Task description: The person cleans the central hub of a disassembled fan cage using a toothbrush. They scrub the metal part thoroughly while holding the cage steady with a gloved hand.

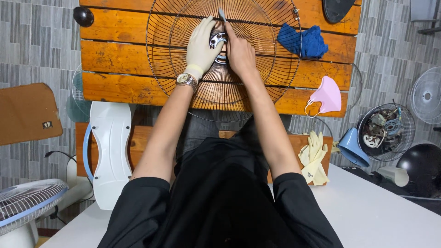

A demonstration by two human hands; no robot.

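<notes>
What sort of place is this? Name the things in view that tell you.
Probably a fan repair workshop. A wire fan guard lies on an orange wooden bench, an opened fan motor sits on the floor, and a whole fan stands nearby.

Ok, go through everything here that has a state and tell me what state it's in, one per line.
Wire fan guard: flat on the wooden table, off its fan.
Left hand: gloved, on the guard's centre hub.
Right hand: bare, pressing a thin tool at the hub.
Blue cloth: crumpled.
Pink face mask: unworn.
Yellow gloves: off, draped.
</notes>
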